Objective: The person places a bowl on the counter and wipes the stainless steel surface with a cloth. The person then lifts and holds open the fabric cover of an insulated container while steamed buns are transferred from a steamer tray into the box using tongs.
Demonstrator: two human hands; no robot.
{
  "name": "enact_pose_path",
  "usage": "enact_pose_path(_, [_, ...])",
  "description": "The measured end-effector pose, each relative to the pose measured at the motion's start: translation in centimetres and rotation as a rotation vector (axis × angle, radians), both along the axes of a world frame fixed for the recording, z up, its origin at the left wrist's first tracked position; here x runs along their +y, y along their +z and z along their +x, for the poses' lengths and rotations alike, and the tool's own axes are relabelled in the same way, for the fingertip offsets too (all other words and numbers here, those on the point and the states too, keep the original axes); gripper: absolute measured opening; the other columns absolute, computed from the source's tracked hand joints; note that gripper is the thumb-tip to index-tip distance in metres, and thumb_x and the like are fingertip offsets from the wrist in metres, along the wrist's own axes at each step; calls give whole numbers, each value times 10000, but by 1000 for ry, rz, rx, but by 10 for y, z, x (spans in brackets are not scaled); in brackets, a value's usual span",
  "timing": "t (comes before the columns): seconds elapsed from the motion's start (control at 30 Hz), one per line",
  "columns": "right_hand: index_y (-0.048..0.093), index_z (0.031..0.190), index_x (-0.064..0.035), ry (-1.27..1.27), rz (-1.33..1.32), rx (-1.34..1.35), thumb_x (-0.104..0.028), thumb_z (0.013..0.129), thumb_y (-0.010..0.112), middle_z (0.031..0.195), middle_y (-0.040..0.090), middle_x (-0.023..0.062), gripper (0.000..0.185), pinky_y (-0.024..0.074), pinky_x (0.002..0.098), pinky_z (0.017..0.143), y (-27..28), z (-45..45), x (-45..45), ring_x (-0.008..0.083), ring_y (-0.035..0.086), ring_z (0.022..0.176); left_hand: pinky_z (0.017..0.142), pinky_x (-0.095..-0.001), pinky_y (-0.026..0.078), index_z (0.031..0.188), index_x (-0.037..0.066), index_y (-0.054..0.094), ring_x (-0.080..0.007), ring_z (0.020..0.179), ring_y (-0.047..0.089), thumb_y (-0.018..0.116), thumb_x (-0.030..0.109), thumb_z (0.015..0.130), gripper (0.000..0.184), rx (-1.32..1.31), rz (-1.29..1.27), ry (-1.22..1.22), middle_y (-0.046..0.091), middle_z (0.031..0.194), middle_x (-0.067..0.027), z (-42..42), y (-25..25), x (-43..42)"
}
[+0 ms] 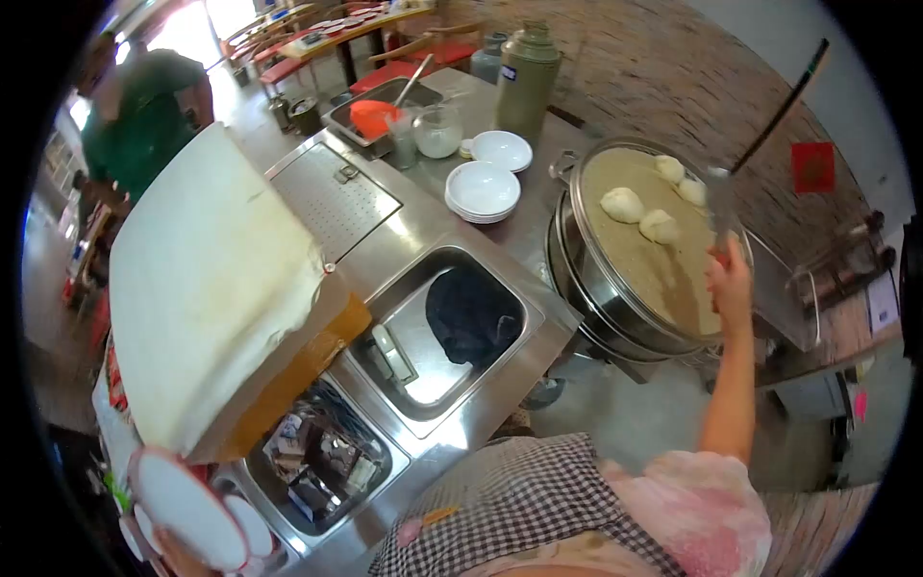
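My right hand (731, 274) is closed around a blurred, silvery utensil (721, 207) over the right side of a large round steamer (615, 288). Several white buns (659, 227) sit on the steamer's tan cloth, left of and beyond the hand. At the lower left edge, what appears to be my left hand (181, 556) grips the lower rim of a round white plate (187, 505) with a reddish edge; its fingers are mostly hidden and blurred.
A white-topped box (212, 279) stands left of a sink (423, 332) holding dark cloth (469, 313). Packets lie in a second basin (317, 514). Bowls (483, 189), a jar (437, 132) and a green flask (527, 82) stand behind. A person in green (144, 111) is at upper left.
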State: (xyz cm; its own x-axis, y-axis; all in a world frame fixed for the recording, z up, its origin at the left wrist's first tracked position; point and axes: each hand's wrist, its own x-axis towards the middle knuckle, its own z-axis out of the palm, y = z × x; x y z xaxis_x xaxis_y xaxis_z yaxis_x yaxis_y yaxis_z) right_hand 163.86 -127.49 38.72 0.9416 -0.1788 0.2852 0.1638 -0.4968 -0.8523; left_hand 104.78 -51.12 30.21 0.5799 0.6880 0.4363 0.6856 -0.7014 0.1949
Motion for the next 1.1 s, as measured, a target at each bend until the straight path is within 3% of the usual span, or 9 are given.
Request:
enact_pose_path(0.2, [484,1194,-12,50,227,105,-82,816,520,896,528,2,386,353,179,557,-24,2,-34,44,422,648,729,-274,446,1017,66,568,-109,785,531,517,204,909,183,-494,-1315,-273,568,900,-8,380,-6,-284])
enact_pose_path(0.23, [476,1201,-3,105,211,137,-68,815,519,900,526,2,394,358,180,566,-30,0,-41,45,428,655,697,-267,450,965,47,561,-116,761,524,504,166,899,147,-489,-1505,-269,558,881,-23,419,14,-320])
enact_pose_path(0.3, [461,1216,15,171,169,187,-40,812,516,907,521,3,412,369,182,584,-38,-7,-67,48,440,668,702,-270,470,989,22,547,-132,797,550,504,140,887,162,-535,-1685,-241,570,907,-53,487,-21,-338])
enact_pose_path(0.33, [410,1274,53,135,126,139,-51,805,537,1019,533,38,497,422,204,707,-36,-12,-68,88,509,801,701,-281,480,1008,11,533,-146,802,558,501,137,887,178,-653,-1644,-275,571,918,-68,519,-43,-335])
enact_pose_path(0.47, [305,1360,71,-23,-9,143,-37,778,551,1261,469,97,641,377,249,916,-46,-29,-119,163,486,1073,591,-378,519,1121,-58,444,-262,758,606,442,125,896,290,-913,-1561,-235,571,986,-161,622,-97,-292])
enact_pose_path(0.6, [304,1375,41,-129,108,137,-23,768,550,1279,460,94,657,378,258,912,-55,-45,-142,148,474,1080,545,-368,543,1156,-12,447,-270,752,608,404,-14,801,358,-1050,-1541,115,578,976,-157,694,-159,-208])
enact_pose_path(0.7, [304,1381,22,-196,36,49,-11,764,553,1290,456,96,666,380,261,911,-59,-50,-141,153,481,1090,551,-355,540,1162,-70,415,-283,767,591,392,-10,819,348,-1167,-1480,297,546,1035,-192,713,-136,-213])
enact_pose_path(0.9, [324,1372,12,-196,-15,156,-28,741,615,1276,472,141,696,389,283,930,-56,-17,-138,187,496,1107,568,-355,552,1141,-90,404,-307,779,585,374,-7,836,318,-1197,-1452,350,531,1055,-209,733,-148,-201])
enact_pose_path(1.1, [345,1369,-61,-36,-459,309,-126,668,724,1212,501,144,799,447,328,826,-27,49,-104,228,541,913,594,-354,562,1148,-100,402,-307,822,591,419,65,893,304,-1150,-1428,374,522,1093,-205,734,-148,-205])
